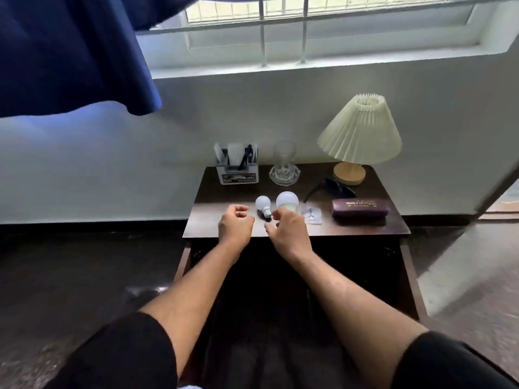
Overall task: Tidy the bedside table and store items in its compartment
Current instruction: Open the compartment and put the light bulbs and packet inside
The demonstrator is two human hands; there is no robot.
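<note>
I see the small bulb [263,204] mid-frame between my hands, base toward me. My left hand [235,221] is curled, empty; right hand [287,230] fingers at base of big bulb [287,200], grip unclear.

A white-framed glass window [309,12] behind a pale metal grille [304,32] with 2 vertical bars lets in soft daylight. Directly below the window runs a deep white sill [280,66], then a plain white plastered wall [112,164] ending in a dark skirting strip [84,227]. Left of the window hangs a dark blue fabric curtain [56,51]. Below the window, against the wall, stands a dark brown wooden desk [205,220] on a dark, faintly glossy floor [70,276].
</note>
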